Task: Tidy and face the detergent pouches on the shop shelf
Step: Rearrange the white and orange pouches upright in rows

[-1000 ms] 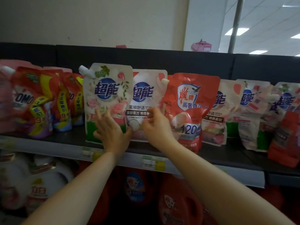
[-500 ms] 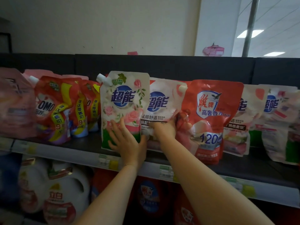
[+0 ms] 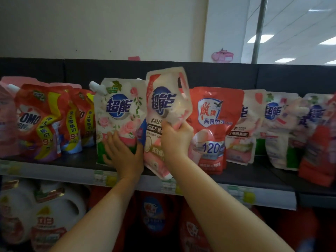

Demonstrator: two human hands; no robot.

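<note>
A row of detergent pouches stands on the dark shelf [image 3: 54,161]. My left hand [image 3: 123,155] presses flat against the lower front of a white rose-print pouch [image 3: 119,113], which stands upright. My right hand [image 3: 176,139] grips the middle of a white-and-pink pouch [image 3: 163,104], lifted and tilted, with its bottom corner past the shelf's front edge. Just right of it stands a red pouch [image 3: 214,124] marked 120. More white pouches [image 3: 276,128] lean further right.
Red and yellow OMO pouches [image 3: 40,122] crowd the shelf's left end, with pink packs behind them. Price labels [image 3: 105,177] run along the shelf's front rail. Large white jugs [image 3: 41,215] and red jugs [image 3: 156,215] fill the shelf below.
My right hand has closed round the white-and-pink pouch and raised it forward off the shelf. My left hand stays on the rose pouch. The camera has moved closer.
</note>
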